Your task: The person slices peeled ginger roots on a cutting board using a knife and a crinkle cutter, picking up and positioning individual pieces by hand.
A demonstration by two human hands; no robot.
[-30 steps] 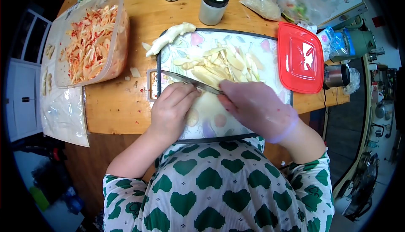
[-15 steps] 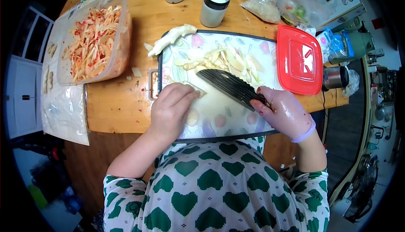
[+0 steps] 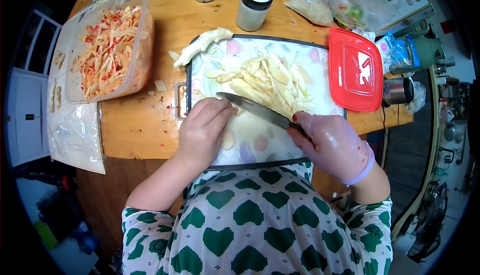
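Note:
A dark knife (image 3: 257,110) is held in my gloved right hand (image 3: 335,142), its blade edge down and its tip beside my left fingertips. My bare left hand (image 3: 202,130) presses with curled fingers on the left part of the cutting board (image 3: 300,147); a small pale piece seems to be under it, mostly hidden. Pale slices (image 3: 270,77) are heaped on the board just beyond the blade. A whole pale root (image 3: 202,45) lies across the board's far left corner. The lilac glove has red specks on it.
A plastic tub (image 3: 145,50) of red-seasoned slices stands at the left. Beyond the board is a white-filled jar (image 3: 251,15). A red lid (image 3: 355,70) overlaps the board's right edge, near plastic bags (image 3: 312,7) and a metal cup (image 3: 395,92).
The knife has swung left and turned from lying flatter to edge down, its tip now by my left fingers. My right hand has shifted slightly left. My left hand is nearly still.

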